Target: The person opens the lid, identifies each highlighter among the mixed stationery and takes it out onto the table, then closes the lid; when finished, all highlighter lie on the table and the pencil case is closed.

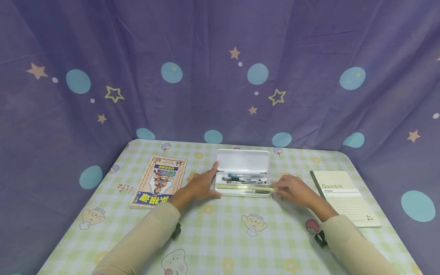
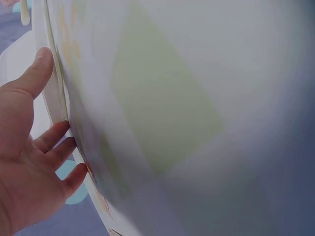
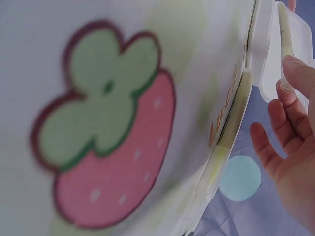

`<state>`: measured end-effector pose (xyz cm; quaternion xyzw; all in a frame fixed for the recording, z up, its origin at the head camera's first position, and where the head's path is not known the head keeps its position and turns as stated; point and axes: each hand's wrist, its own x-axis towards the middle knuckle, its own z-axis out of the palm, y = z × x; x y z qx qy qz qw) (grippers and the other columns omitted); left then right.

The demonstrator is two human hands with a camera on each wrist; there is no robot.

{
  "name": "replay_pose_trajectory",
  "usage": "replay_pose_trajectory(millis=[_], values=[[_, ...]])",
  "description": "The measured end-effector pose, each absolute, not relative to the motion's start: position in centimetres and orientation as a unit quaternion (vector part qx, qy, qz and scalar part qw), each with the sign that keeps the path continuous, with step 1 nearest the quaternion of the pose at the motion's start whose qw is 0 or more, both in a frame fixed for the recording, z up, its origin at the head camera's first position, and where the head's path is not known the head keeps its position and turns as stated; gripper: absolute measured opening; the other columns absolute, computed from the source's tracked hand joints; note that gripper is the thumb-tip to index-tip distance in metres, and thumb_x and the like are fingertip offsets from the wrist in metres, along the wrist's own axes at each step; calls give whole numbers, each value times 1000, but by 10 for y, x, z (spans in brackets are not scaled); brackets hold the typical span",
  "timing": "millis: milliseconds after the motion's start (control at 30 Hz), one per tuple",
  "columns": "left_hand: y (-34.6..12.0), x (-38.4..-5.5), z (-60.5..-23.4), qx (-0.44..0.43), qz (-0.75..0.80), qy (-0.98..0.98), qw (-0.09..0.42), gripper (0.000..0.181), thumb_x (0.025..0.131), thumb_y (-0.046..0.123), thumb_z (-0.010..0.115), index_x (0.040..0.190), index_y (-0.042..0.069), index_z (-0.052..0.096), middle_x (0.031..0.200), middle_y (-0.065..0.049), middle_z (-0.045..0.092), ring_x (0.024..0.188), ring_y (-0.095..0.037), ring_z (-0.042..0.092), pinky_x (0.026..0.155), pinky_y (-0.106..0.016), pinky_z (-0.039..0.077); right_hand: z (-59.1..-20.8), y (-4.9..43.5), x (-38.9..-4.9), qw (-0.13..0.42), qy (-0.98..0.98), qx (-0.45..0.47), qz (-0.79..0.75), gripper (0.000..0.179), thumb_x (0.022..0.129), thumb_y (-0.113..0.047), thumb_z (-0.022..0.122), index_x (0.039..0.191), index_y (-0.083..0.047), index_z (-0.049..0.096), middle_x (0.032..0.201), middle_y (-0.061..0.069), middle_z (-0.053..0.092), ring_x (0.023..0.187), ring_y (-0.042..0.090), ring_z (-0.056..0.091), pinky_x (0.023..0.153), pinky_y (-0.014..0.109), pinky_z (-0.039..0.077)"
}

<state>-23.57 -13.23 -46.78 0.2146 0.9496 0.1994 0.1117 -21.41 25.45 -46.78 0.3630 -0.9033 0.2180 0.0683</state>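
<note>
A white pencil case point(image 1: 243, 160) lies with its lid up at the middle of the table, several pens point(image 1: 245, 178) inside. Against its left end rests my left hand point(image 1: 203, 186), thumb toward the front corner and fingers toward the back. In the left wrist view its thumb point(image 2: 43, 66) lies straight along the case's edge, the other fingers spread apart. My right hand point(image 1: 291, 189) pinches the right end of a pale yellow pen point(image 1: 247, 187) between thumb and fingertips. That pen stretches along the front of the case; its clear tip shows in the right wrist view.
To the left lies a comic-style book point(image 1: 159, 183) with a colourful cover. A cream Gambit notebook point(image 1: 347, 198) is at the right, close to my right forearm. A checked cloth point(image 1: 220, 236) covers the table, and a purple curtain point(image 1: 213, 103) hangs behind it.
</note>
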Motion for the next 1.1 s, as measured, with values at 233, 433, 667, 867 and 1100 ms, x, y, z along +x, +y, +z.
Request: replay_pose_trajectory(millis=[233,433,667,867,1100], values=[[-132,-236,-469,211,201,950,113,128,80,53,83,165,13,-5,165,-15,34,148,-35,42,120,-58,31,-469,269,-210,58,-910,344,224,28,88,-6,76,116,-10,78,94,-5,71,83,9,63,69,29,52],[-132,-236,-469,208,198,951,117,128,81,53,82,165,14,-6,166,-13,32,149,-34,41,120,-58,30,-469,282,-207,53,-921,322,211,28,88,-10,77,116,-15,79,94,-6,70,81,7,61,68,28,51],[-132,-236,-470,210,198,950,119,128,81,52,82,165,14,-6,166,-14,33,149,-35,41,121,-57,30,-469,296,-203,56,-929,304,204,27,88,-11,78,115,-17,79,91,-9,68,80,5,61,69,29,49],[-132,-236,-468,209,200,950,116,128,80,52,83,165,13,-5,165,-14,34,148,-35,42,121,-57,30,-469,306,-201,75,-923,320,200,27,87,-9,78,113,-15,80,89,-8,68,77,2,59,64,26,47],[-131,-235,-468,205,198,951,115,128,80,52,83,165,13,-4,166,-14,33,149,-34,41,121,-58,29,-467,320,-201,71,-933,281,212,26,86,-9,79,111,-17,80,91,-9,68,78,3,61,65,26,50]])
